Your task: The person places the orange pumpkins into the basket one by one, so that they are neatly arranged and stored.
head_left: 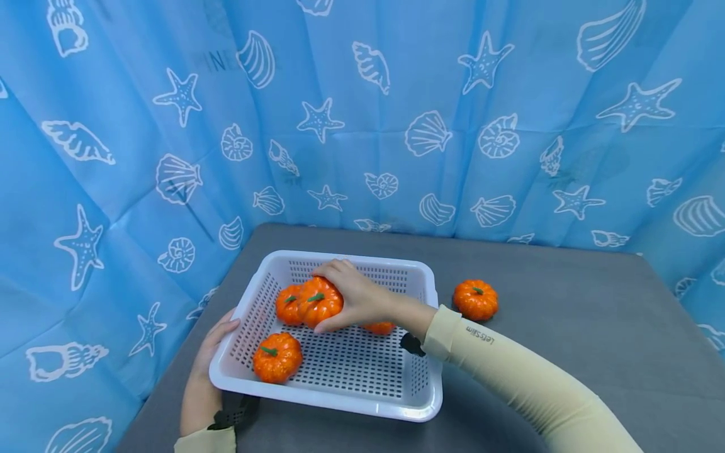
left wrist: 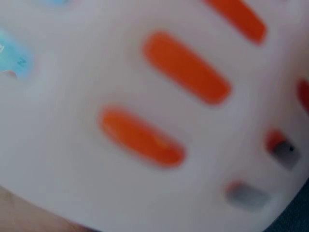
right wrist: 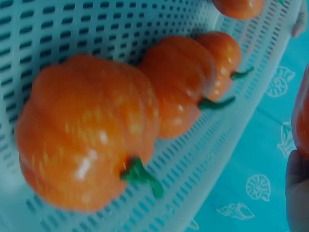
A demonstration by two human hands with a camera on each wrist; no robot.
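My right hand (head_left: 357,292) grips a small orange pumpkin (head_left: 320,305) with a green stem, above the inside of a white perforated basket (head_left: 362,409). That pumpkin (right wrist: 302,116) shows at the right edge of the right wrist view, against the fingers. Below, other pumpkins lie in the basket: one (head_left: 287,308) just left of the held one, one (head_left: 277,357) at the near left, and one (head_left: 379,328) partly hidden by the right hand. My left hand (head_left: 209,346) holds the basket's left rim. Close up in the left wrist view, the basket wall (left wrist: 72,145) shows orange through its slots.
Outside the basket, a further pumpkin (head_left: 476,300) sits on the grey table (head_left: 566,314), to the right. A blue curtain (head_left: 362,157) with white shells and starfish hangs behind and to the left. The right forearm crosses the basket's right rim.
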